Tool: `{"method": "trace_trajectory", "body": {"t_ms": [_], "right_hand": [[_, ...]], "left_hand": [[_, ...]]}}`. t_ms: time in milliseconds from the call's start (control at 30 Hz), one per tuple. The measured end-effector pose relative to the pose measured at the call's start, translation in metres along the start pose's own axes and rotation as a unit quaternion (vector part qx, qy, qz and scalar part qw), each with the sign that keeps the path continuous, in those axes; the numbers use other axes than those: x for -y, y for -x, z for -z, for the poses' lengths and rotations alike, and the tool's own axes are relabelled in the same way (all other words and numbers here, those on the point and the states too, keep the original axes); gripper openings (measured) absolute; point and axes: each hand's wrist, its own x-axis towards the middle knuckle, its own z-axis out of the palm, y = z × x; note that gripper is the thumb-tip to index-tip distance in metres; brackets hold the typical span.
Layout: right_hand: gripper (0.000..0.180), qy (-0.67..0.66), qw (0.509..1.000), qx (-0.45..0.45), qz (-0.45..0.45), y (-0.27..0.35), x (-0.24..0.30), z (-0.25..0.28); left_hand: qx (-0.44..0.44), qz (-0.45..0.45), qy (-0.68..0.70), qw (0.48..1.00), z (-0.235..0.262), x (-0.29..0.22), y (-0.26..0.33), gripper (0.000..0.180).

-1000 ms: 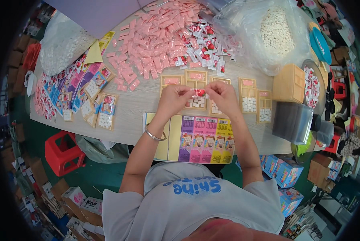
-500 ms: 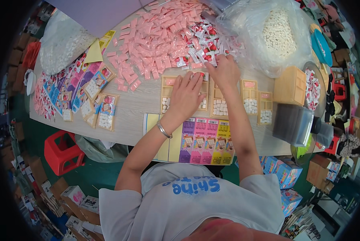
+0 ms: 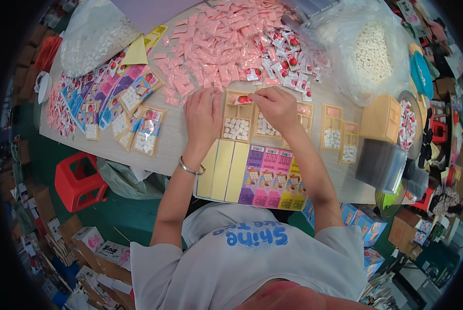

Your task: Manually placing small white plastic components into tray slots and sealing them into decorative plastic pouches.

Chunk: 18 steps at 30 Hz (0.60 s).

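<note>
My right hand reaches over the wooden trays, its fingers pinched at the right end of a small red-and-white strawberry sachet. That sachet lies over the top compartment of the leftmost divided tray, which holds white pellets in its lower compartment. A second tray, partly covered by my right hand, also has white pellets. My left hand rests left of the trays, fingers extended, by the edge of the pink packet pile. It holds nothing that I can see.
Strawberry sachets are heaped behind the trays. Clear bags of white pellets stand at both back sides. More filled trays sit to the right, near a wooden box. Printed card sheets lie at the front edge; a red stool stands below left.
My right hand has come back from the strawberry sachet heap to the leftmost tray. My left hand has shifted left off the trays. The view has moved slightly.
</note>
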Motion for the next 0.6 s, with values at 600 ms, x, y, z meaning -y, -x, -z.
{"method": "trace_trajectory", "body": {"t_ms": [600], "right_hand": [[0.021, 0.254, 0.873, 0.14, -0.393, 0.034, -0.075, 0.079]], "left_hand": [[0.22, -0.134, -0.09, 0.962, -0.018, -0.019, 0.03, 0.076]]}}
